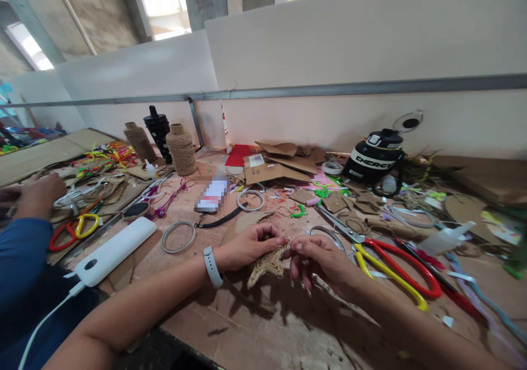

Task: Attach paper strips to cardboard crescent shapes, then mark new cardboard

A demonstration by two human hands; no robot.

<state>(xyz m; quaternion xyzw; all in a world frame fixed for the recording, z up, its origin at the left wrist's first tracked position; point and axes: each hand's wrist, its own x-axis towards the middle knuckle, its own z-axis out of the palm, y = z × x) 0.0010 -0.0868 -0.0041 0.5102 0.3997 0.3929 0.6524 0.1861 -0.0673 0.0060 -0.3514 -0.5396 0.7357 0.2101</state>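
A star wrapped in tan twine is held above the front of the worktable. My left hand, with a pale watch band at its wrist, grips the star from behind and above, thumb lying along its upper edge. My right hand pinches at the star's upper right point, thumb and forefinger together and the other fingers curled loosely below. Whatever sits between those right fingertips is too small to make out clearly. Right of that hand lie large scissors with red and yellow handles.
A phone, metal rings and a white power bank lie to the left. Twine spools and a black bottle stand at the back. Cardboard scraps and a glue bottle clutter the table. A co-worker's hand is far left.
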